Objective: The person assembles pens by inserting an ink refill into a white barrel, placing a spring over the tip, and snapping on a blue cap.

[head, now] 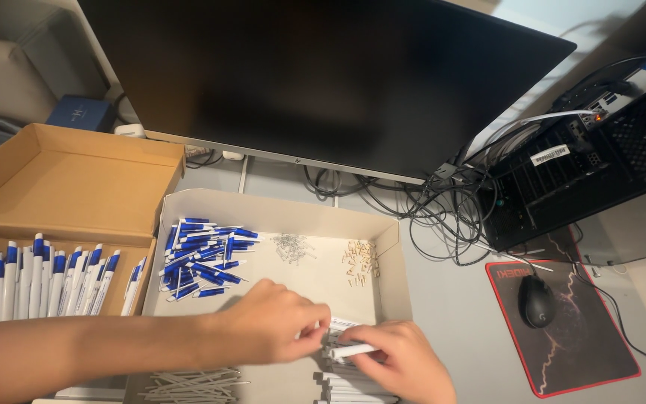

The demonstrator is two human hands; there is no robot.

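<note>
**Two hands on a white pen barrel over the parts tray**

The right hand [401,359] pinched a white pen barrel [351,350] between thumb and fingers, its knuckles curled low over the tray. The barrel lay nearly level, its long axis running left to right with a slight rise toward the right hand, and its free end pointed left at the left hand [271,323]. That left hand reached in from the left edge, fingers bunched tight at the barrel's tip; what they gripped there was too small to make out. Beneath both hands more white barrels [349,385] lay stacked in rough parallel, smooth plastic tubes.

All this sat in a shallow pale cardboard tray [389,258] with low folded walls. At its near left corner lay a bundle of thin pale refills [192,385]. Farther back were a loose heap of blue-and-white pen tops [203,258], a small scatter of fine metal springs [293,247], and a cluster of tiny tan tips [360,262] near the right wall.

Left of the tray stood an open brown cardboard box [69,187], flaps up, holding a row of finished white and blue pens [39,280] standing side by side.

The grey desk [450,307] carried a wide dark monitor [323,75] behind the tray, a tangle of black cables [443,206], a black computer case [592,164], and a black mouse [536,301] on a red-edged mouse pad [570,329].
</note>
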